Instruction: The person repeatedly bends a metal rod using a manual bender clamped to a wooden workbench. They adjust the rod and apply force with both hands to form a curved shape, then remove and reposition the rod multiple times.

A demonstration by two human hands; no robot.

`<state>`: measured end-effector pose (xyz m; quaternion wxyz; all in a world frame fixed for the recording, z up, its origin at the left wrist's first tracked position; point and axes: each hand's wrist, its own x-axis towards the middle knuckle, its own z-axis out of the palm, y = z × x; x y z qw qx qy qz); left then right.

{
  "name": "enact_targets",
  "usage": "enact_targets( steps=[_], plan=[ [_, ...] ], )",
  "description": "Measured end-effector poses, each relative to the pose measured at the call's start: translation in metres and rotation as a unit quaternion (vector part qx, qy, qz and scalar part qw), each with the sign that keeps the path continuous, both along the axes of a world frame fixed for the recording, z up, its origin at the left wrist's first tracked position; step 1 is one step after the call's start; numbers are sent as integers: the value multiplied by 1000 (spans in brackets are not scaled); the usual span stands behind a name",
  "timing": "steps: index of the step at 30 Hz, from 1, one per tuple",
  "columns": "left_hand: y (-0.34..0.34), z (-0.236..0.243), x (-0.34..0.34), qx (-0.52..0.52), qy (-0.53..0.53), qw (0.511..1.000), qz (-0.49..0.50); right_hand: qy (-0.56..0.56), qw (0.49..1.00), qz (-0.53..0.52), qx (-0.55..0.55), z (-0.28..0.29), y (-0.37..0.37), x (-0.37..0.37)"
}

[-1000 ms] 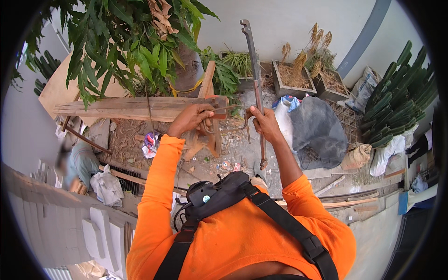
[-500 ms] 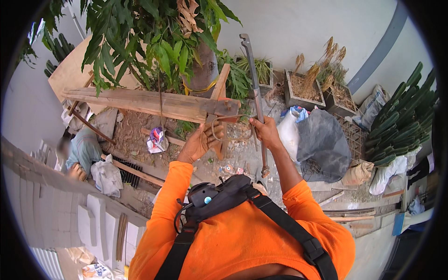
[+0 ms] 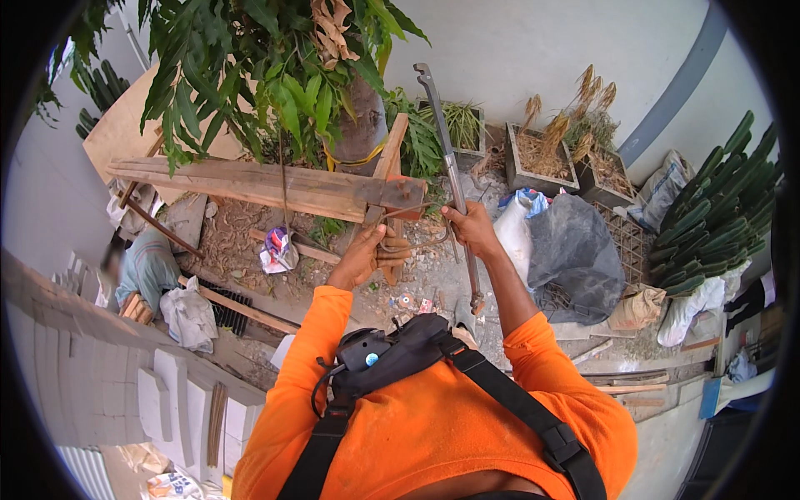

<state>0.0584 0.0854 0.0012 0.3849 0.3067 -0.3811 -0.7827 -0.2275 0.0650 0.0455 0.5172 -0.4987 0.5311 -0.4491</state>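
Note:
My right hand [image 3: 477, 231] is wrapped round the middle of a long metal bending bar [image 3: 444, 137], which has a notched hook at its upper end and stands nearly upright in view. My left hand [image 3: 364, 257] has its thumb against a thin bent metal rod [image 3: 429, 246], with the fingers lying behind it. The rod curves in an open loop between my two hands. Just beyond them is the end of a wooden beam [image 3: 250, 182], carrying a dark metal plate [image 3: 403, 193]. Where the rod meets the plate is hard to make out.
A leafy tree [image 3: 360, 125] rises behind the beam. Planter boxes [image 3: 540, 175], a white sack with a dark sheet [image 3: 577, 258] and a tall cactus [image 3: 717, 217] stand to the right. A purple-and-white bag [image 3: 277, 252] hangs below the beam. Pale blocks [image 3: 171, 400] are stacked lower left.
My left hand has moved slightly right, its thumb now closing on the bent rod. The bar's hooked top has tipped a little left, and my right hand has risen slightly.

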Motion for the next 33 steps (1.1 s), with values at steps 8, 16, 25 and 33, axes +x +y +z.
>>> enact_targets(
  steps=[8, 16, 25, 33],
  plan=[
    [5, -17, -8, -51, 243, 964, 100, 24, 1000, 17, -5, -16, 9, 16],
    [-2, -38, -36, -25, 269, 952, 144, -200, 975, -25, 89, -36, 16, 20],
    [51, -74, -83, -74, 22, 996, -36, -198, 968, -90, 126, -64, 28, 32],
    [17, -75, -64, 45, 154, 957, 243, -33, 994, -37, 101, -54, 43, 38]
  ],
)
